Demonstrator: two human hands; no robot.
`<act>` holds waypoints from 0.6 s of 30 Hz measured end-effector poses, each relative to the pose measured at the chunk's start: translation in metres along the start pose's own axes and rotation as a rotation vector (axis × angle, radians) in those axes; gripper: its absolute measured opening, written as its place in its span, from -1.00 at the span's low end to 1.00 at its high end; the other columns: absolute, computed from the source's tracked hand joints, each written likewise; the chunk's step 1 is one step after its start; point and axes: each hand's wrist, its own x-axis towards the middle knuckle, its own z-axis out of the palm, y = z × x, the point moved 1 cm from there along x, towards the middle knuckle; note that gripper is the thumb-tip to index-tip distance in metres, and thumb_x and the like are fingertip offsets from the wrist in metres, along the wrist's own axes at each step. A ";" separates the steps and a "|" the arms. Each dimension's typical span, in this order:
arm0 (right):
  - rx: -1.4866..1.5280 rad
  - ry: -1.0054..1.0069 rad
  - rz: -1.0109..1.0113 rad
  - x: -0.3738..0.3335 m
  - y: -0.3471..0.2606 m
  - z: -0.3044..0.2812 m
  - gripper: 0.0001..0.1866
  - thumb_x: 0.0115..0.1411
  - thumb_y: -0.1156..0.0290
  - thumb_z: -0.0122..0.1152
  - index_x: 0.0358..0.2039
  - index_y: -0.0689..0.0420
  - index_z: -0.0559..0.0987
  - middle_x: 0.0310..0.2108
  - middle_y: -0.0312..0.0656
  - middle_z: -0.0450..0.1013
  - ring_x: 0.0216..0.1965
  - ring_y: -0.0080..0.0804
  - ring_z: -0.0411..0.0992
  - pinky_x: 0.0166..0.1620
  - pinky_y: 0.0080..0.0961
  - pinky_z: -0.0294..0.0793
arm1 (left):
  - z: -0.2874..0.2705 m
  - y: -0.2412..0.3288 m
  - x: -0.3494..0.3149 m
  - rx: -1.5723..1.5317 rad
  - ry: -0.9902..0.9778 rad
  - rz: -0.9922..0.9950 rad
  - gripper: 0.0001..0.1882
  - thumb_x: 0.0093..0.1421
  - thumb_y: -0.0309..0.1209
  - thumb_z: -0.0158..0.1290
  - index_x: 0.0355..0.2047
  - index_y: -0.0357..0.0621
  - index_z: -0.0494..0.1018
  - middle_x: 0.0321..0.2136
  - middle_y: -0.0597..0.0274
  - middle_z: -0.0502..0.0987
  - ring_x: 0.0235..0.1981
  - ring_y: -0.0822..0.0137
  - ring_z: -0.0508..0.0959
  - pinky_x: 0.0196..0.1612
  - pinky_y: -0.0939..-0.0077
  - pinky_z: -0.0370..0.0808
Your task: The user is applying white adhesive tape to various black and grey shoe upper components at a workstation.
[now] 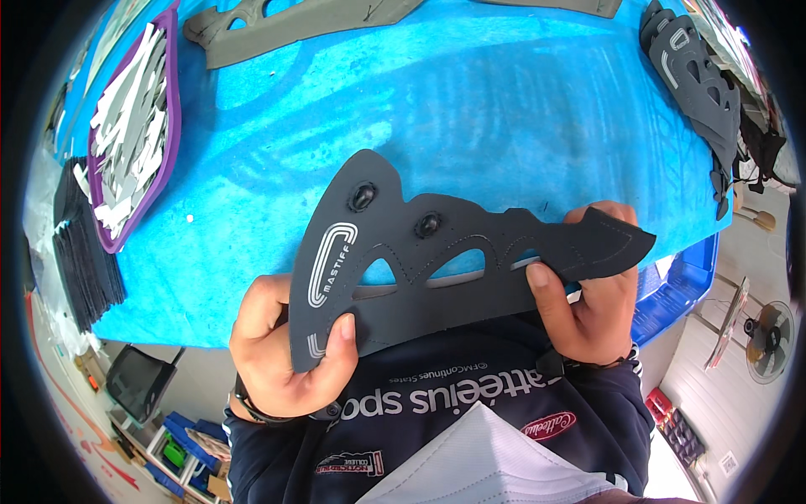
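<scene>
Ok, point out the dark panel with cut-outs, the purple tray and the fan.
Dark panel [457,301], head view: band below the cut-outs.
Purple tray [175,118], head view: right rim.
Fan [769,342], head view: middle of its round grille.

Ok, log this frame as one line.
left hand: grips black panel, left end | right hand: grips right end | purple tray: scraps, upper left

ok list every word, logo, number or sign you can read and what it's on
I'll describe print, not quote it:
Dark grey panel: white lettering beside looped stripes, readable.
Dark top: large white lettering, upside down, readable; smaller line too.
Red oval patch: white script.
Badge: small lettering, hard to read.
Stacked grey pieces: pale markings, too small.
Square code, lower right: too small.
</scene>
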 end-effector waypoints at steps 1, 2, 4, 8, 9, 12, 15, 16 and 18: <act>0.000 -0.001 -0.001 0.000 0.000 0.000 -0.77 -0.20 0.61 0.22 -0.42 0.24 0.50 -0.44 -0.11 0.40 -0.40 -0.24 0.33 -0.29 -0.42 0.20 | 0.000 0.000 0.001 0.011 -0.001 -0.003 -0.95 -0.09 -0.61 0.13 -0.57 -0.33 0.47 -0.45 0.16 0.41 -0.60 0.44 0.36 -0.58 0.63 0.25; -0.009 -0.001 -0.002 0.001 -0.001 0.001 -0.76 -0.20 0.61 0.23 -0.42 0.24 0.50 -0.44 -0.11 0.40 -0.40 -0.24 0.33 -0.29 -0.42 0.19 | 0.000 0.000 0.002 0.022 -0.002 -0.005 -0.95 -0.09 -0.61 0.13 -0.57 -0.33 0.47 -0.46 0.16 0.41 -0.60 0.43 0.36 -0.58 0.63 0.25; -0.021 -0.001 -0.003 0.001 -0.002 0.001 -0.76 -0.20 0.61 0.23 -0.41 0.24 0.50 -0.44 -0.11 0.40 -0.40 -0.24 0.33 -0.29 -0.42 0.19 | 0.000 0.000 0.002 0.028 -0.004 -0.005 -0.95 -0.09 -0.61 0.13 -0.58 -0.33 0.47 -0.46 0.16 0.41 -0.60 0.43 0.36 -0.59 0.63 0.25; -0.043 -0.019 -0.003 0.000 -0.002 0.002 -0.74 -0.21 0.60 0.24 -0.40 0.22 0.50 -0.44 -0.14 0.38 -0.40 -0.25 0.31 -0.31 -0.42 0.18 | -0.001 0.002 0.002 0.057 -0.008 -0.006 -0.95 -0.09 -0.61 0.14 -0.60 -0.33 0.47 -0.46 0.16 0.41 -0.58 0.41 0.39 -0.58 0.62 0.28; -0.057 -0.027 -0.002 0.000 -0.002 0.003 -0.73 -0.21 0.60 0.24 -0.39 0.22 0.50 -0.43 -0.15 0.37 -0.40 -0.25 0.30 -0.32 -0.42 0.18 | -0.001 0.003 0.002 0.066 -0.009 -0.011 -0.95 -0.09 -0.61 0.14 -0.60 -0.33 0.47 -0.46 0.16 0.41 -0.58 0.41 0.39 -0.58 0.62 0.28; -0.103 -0.005 -0.008 -0.003 -0.003 0.005 -0.73 -0.21 0.60 0.25 -0.39 0.20 0.50 -0.42 -0.16 0.34 -0.39 -0.25 0.26 -0.35 -0.42 0.19 | 0.000 0.003 0.001 0.071 -0.005 0.003 -0.94 -0.09 -0.61 0.14 -0.61 -0.33 0.47 -0.46 0.15 0.41 -0.57 0.39 0.42 -0.57 0.61 0.31; -0.124 -0.016 -0.031 -0.004 -0.003 0.006 -0.73 -0.21 0.59 0.25 -0.40 0.20 0.50 -0.42 -0.16 0.32 -0.38 -0.24 0.24 -0.36 -0.42 0.19 | 0.001 0.002 0.000 0.023 -0.006 0.003 -0.94 -0.10 -0.62 0.15 -0.62 -0.35 0.47 -0.44 0.13 0.42 -0.59 0.38 0.44 -0.58 0.63 0.33; -0.118 -0.014 -0.034 -0.004 -0.003 0.006 -0.73 -0.21 0.59 0.25 -0.40 0.20 0.50 -0.42 -0.16 0.32 -0.38 -0.24 0.24 -0.36 -0.42 0.19 | 0.002 0.001 0.001 0.031 -0.005 0.001 -0.94 -0.10 -0.62 0.15 -0.62 -0.35 0.47 -0.44 0.13 0.42 -0.59 0.38 0.44 -0.58 0.63 0.33; -0.149 -0.022 -0.033 -0.005 -0.003 0.007 -0.73 -0.20 0.58 0.25 -0.39 0.20 0.49 -0.41 -0.16 0.31 -0.38 -0.24 0.24 -0.36 -0.42 0.19 | 0.002 0.001 0.002 0.058 -0.024 0.035 -0.93 -0.10 -0.62 0.15 -0.63 -0.35 0.47 -0.42 0.12 0.42 -0.59 0.38 0.44 -0.59 0.63 0.33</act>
